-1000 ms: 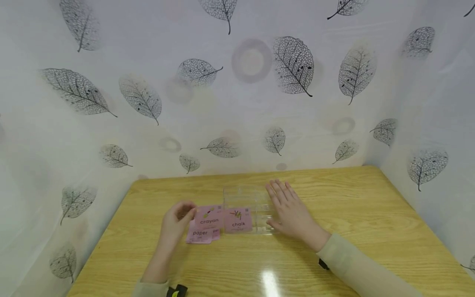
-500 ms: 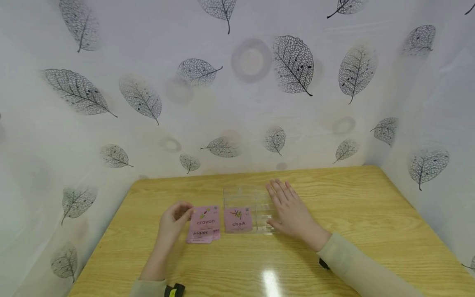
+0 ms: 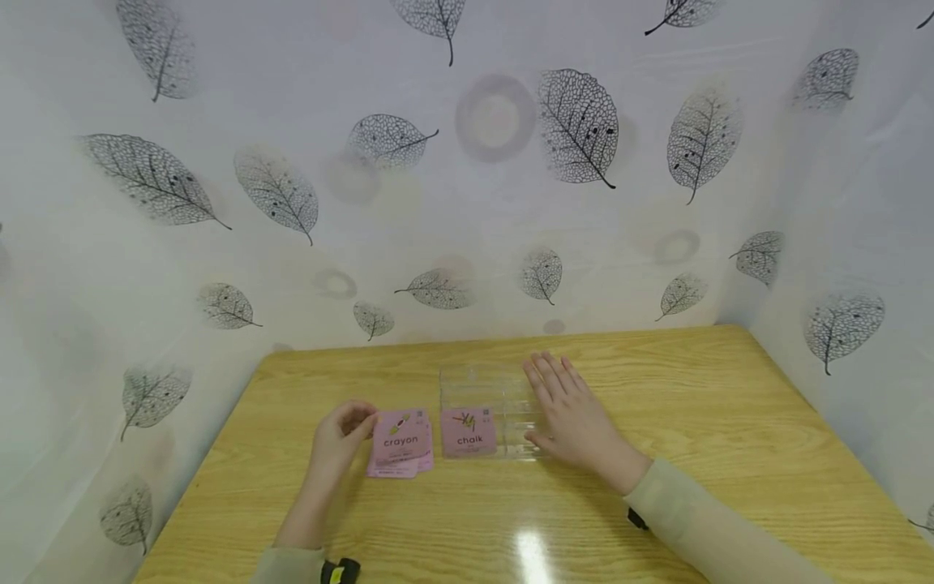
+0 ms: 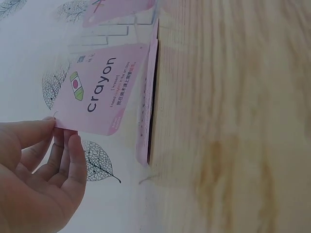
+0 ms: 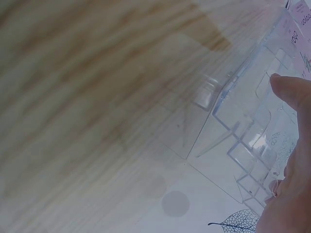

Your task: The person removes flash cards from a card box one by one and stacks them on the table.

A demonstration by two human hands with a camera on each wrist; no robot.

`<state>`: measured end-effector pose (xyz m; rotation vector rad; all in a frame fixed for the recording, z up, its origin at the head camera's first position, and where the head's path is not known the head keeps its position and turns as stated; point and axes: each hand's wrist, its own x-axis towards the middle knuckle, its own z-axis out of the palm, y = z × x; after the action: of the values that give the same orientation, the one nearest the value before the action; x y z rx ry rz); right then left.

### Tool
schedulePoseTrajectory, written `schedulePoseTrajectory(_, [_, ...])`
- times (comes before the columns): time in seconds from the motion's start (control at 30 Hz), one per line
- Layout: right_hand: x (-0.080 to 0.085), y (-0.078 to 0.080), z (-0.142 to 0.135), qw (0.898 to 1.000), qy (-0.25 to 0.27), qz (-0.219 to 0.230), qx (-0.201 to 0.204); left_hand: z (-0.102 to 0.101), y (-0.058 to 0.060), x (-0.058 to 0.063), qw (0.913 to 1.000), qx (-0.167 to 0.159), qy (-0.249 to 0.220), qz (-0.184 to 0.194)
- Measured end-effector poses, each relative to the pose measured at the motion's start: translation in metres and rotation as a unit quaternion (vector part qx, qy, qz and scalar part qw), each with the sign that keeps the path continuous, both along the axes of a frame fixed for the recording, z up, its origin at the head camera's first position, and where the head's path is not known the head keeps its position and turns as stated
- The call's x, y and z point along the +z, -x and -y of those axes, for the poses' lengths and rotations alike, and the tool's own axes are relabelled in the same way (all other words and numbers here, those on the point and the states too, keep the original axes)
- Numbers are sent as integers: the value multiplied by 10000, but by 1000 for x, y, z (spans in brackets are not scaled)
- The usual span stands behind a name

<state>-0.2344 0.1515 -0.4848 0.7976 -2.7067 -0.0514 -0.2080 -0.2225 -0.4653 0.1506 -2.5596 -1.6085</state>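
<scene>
Between thumb and fingers, my left hand (image 3: 341,438) pinches the left edge of a pink crayon flashcard (image 4: 92,90). That card is held just above a low stack of pink flashcards (image 4: 149,107) on the table, as the left wrist view shows. To the right stands a clear plastic organizer (image 3: 473,397) with several compartments. A pink chalk flashcard (image 3: 469,434) sits in its front left part. My right hand (image 3: 580,422) rests on the organizer's right side, fingers extended and thumb apart; it hides part of the organizer.
The wooden table (image 3: 452,519) has a light glare near its front. A white curtain (image 3: 481,203) printed with leaves hangs behind it and at both sides.
My left hand has moved the crayon flashcard left and slightly down, away from the organizer and over the stack, covering the paper card's word. The right hand stays put.
</scene>
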Motion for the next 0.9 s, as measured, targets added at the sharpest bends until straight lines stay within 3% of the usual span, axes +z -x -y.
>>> schedulePoseTrajectory(0.9, [-1, 1, -1, 10000, -59, 6, -9, 12, 16, -15, 9973, -65, 594, 430])
